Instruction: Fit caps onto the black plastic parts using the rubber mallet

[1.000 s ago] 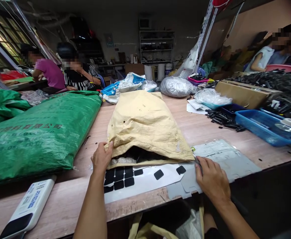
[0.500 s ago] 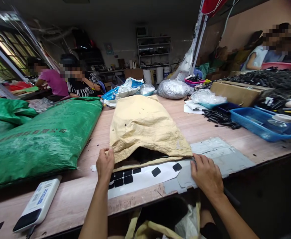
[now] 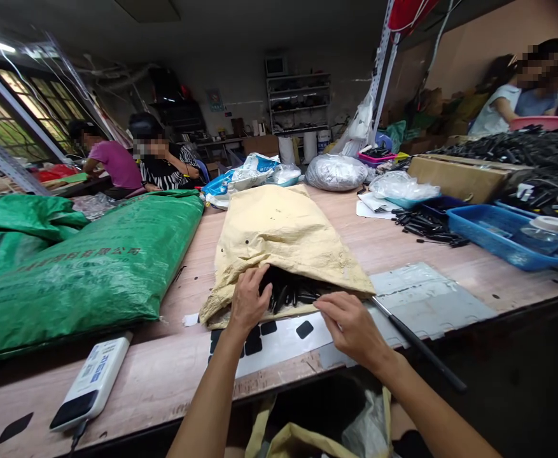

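A pale yellow woven sack (image 3: 285, 222) lies flat on the table with its mouth facing me. Inside the gaping mouth, several black slender plastic pieces (image 3: 285, 296) show. My left hand (image 3: 249, 300) is at the mouth's upper edge, index finger along the raised flap and thumb apart from it. By the lower lip, my right hand (image 3: 355, 326) has its fingers stretched towards the black pieces, thumb apart. Whether its fingertips touch one cannot be made out. A dark rod (image 3: 417, 343) sticks out from the sack's right corner over the table edge.
A full green sack (image 3: 102, 267) lies left, a white power bank (image 3: 92, 381) before it. Black pads (image 3: 304, 329) are on a white sheet under the sack mouth. Right are a grey board (image 3: 422, 296), a blue tray (image 3: 502, 238) and loose black pieces (image 3: 426, 226). People sit beyond.
Both hands have left the sack's two front corners and come inward to its mouth. The mouth gapes wider, so the black pieces show. The dark rod is now more exposed.
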`<state>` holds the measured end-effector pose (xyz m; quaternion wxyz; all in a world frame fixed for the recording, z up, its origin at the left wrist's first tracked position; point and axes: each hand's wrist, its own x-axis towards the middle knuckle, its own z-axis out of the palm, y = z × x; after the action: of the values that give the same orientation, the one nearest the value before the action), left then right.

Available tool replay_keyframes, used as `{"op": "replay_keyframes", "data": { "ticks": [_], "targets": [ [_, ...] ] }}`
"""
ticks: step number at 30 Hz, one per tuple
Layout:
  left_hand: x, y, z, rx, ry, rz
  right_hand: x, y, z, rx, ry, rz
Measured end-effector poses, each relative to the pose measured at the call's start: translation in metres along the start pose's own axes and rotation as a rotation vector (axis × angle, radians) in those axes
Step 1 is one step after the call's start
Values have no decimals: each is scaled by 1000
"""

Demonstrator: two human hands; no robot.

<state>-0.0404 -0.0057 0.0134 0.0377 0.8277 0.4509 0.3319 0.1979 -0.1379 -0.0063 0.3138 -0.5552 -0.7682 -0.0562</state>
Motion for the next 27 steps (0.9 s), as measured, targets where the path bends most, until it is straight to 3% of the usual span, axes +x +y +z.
{"op": "replay_keyframes", "data": {
  "ticks": [2,5,7,10,14,18,22,27],
  "targets": [
    [20,-9,5,-22,-6,-14,20,8,15,34,-58,37],
    [42,-28,12,-52,-54,-65,47,38,31,26,-50,327],
    [50,-41,16,-63,-71,-101,61,59,37,1,1,438],
    [55,-53,20,-62,-40,-134,73,77,42,-22,32,499],
    [54,-54,19,-67,35,-133,81,81,50,-87,53,548],
    [46,-49,15,-105,89,-94,96,77,59,-197,-40,423],
    [32,-43,14,-93,82,-144,115,59,66,-270,-110,319],
    [-6,-16,12,-23,101,-150,112,33,61,-620,-382,-106]
  ]
}}
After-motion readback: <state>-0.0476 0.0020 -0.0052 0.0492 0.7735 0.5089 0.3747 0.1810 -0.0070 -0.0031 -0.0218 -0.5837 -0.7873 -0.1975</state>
